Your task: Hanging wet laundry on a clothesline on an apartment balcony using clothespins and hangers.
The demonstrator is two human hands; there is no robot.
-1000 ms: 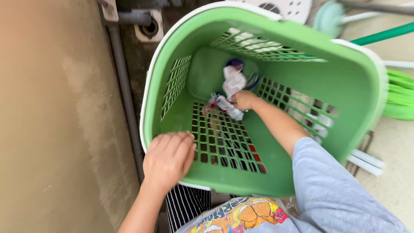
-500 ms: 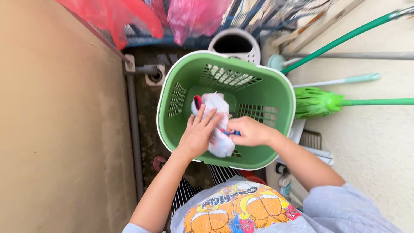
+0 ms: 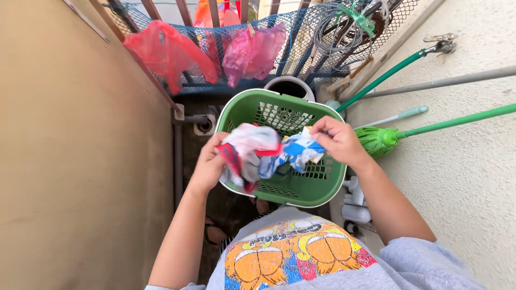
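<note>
Crumpled patterned cloth between both hands, above green basket.

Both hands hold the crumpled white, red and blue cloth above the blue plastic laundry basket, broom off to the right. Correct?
Not quite: the head view shows a green plastic laundry basket, not blue. The rest stands: the left hand and right hand hold the crumpled white, red and blue cloth above it, the green-bristled broom off to the right.

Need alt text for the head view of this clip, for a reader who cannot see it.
Seen from above, a person's left hand and right hand hold a crumpled white, red and blue cloth stretched between them over a green laundry basket. A green broom leans on the wall to the right; red and pink bags hang on the netted railing beyond.
</note>
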